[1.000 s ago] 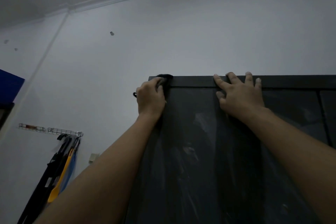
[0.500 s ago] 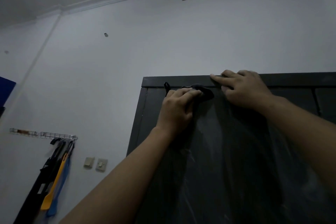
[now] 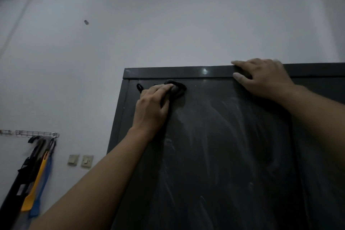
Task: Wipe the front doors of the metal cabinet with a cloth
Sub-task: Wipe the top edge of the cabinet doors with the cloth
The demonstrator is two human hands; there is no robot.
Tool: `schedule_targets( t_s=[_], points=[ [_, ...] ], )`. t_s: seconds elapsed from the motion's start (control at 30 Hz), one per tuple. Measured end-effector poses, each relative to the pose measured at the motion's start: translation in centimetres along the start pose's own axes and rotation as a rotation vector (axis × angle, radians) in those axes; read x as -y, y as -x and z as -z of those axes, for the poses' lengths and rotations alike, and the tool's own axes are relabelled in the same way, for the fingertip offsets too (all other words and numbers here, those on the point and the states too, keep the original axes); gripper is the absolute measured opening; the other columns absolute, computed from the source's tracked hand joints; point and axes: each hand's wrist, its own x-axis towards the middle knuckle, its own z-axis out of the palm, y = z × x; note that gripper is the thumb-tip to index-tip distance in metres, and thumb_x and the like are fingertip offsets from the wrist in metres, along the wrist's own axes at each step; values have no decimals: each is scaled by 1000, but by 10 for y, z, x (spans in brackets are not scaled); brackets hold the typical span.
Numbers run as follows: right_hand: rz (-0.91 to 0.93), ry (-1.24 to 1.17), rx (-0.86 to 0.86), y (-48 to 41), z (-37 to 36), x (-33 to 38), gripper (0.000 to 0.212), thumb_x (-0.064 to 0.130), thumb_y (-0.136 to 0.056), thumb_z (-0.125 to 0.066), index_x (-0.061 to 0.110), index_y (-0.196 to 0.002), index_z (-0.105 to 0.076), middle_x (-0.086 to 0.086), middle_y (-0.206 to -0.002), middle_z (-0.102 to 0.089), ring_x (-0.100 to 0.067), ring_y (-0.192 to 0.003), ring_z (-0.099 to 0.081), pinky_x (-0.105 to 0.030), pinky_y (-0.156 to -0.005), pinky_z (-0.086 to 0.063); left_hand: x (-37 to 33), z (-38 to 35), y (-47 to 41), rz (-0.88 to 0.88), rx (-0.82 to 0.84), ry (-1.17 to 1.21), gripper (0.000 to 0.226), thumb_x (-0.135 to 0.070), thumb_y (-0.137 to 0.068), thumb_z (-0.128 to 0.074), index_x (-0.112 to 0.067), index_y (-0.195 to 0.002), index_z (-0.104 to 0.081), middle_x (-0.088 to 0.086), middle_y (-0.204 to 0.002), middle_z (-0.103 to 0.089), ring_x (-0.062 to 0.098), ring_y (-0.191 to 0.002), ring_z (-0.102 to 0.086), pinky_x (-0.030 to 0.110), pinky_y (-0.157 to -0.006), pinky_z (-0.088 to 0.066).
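Observation:
A tall dark metal cabinet (image 3: 224, 155) fills the right and lower part of the head view, its left door streaked with pale smears. My left hand (image 3: 152, 106) holds a dark cloth (image 3: 177, 88) flat against the top of the left door, just under the top rail. My right hand (image 3: 261, 78) rests on the cabinet's top edge, fingers curled over the rim and thumb on the front. A seam between the doors runs down at the right.
A white wall (image 3: 168, 30) rises behind the cabinet. At lower left a wire rack (image 3: 36, 133) carries black, yellow and blue hanging items (image 3: 35, 177). Two wall switches (image 3: 81, 160) sit next to the cabinet's left side.
My left hand moved the cloth from the door's top-left corner to the right along the top of the door. My right hand shifted right along the top edge.

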Motion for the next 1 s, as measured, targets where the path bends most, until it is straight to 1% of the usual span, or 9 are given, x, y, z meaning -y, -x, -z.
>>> schedule_targets(
  t_s=[0.13, 0.33, 0.4, 0.5, 0.7, 0.77, 0.83, 0.9, 1.0],
  points=[
    [-15, 47, -21, 6, -6, -13, 58, 66, -95, -24, 46, -148, -32, 0, -149, -46, -30, -138, -36, -51, -114, -19, -28, -19, -6, 162, -112, 67, 37, -24, -100, -51, -21, -136, -59, -1, -135, -60, 23, -122, -52, 30, -103, -35],
    [28, -25, -29, -3, -5, -19, 47, 57, -100, -23, 50, -144, -37, 5, -148, -48, -30, -135, -38, -48, -109, -20, -75, -44, -18, 181, -122, 41, 38, -28, -102, -46, -22, -137, -59, 0, -140, -57, 24, -124, -50, 33, -104, -34],
    [52, -93, -40, -6, -5, -25, 42, 50, -103, -26, 51, -142, -42, 6, -147, -49, -29, -134, -40, -46, -109, -20, -94, -52, -20, 144, -101, 49, 37, -28, -102, -46, -23, -136, -59, 1, -139, -57, 25, -124, -49, 33, -103, -35],
    [97, -151, -30, -12, -2, -33, 40, 42, -105, -30, 48, -141, -46, 5, -146, -51, -27, -133, -43, -43, -108, -23, -121, -63, -19, 68, -71, 80, 37, -29, -99, -48, -24, -134, -61, 1, -137, -58, 25, -120, -50, 39, -99, -41],
    [190, -175, -5, -14, 5, -47, 42, 27, -103, -39, 35, -143, -49, -2, -146, -54, -26, -132, -49, -41, -106, -33, -142, -71, -8, -157, 15, 64, 35, -28, -95, -55, -26, -128, -66, -2, -130, -63, 23, -108, -54, 43, -87, -48],
    [204, -193, -18, -11, 8, -52, 40, 28, -102, -42, 33, -141, -52, -2, -142, -57, -27, -128, -53, -41, -104, -37, -135, -67, -9, -233, 51, 24, 32, -28, -98, -56, -25, -129, -65, -2, -131, -63, 23, -109, -58, 44, -87, -49],
    [173, -153, -46, -6, 10, -61, 38, 37, -102, -41, 34, -138, -54, -3, -138, -60, -29, -125, -55, -42, -101, -37, -125, -61, -10, -271, 55, -25, 31, -24, -99, -57, -22, -129, -66, -1, -131, -64, 25, -107, -61, 43, -88, -49],
    [122, -78, -60, 1, 11, -74, 41, 48, -101, -35, 35, -135, -54, -3, -133, -62, -30, -121, -56, -43, -100, -35, -115, -55, -14, -213, -26, -27, 32, -14, -96, -60, -17, -126, -68, 2, -127, -67, 28, -105, -63, 41, -92, -49],
    [101, -82, -72, 7, 9, -86, 44, 49, -100, -29, 33, -133, -54, -5, -132, -62, -32, -120, -55, -44, -101, -32, -110, -49, -28, 67, -199, 61, 34, -6, -93, -57, -12, -125, -68, 7, -119, -70, 27, -107, -65, 34, -97, -46]
  ],
)
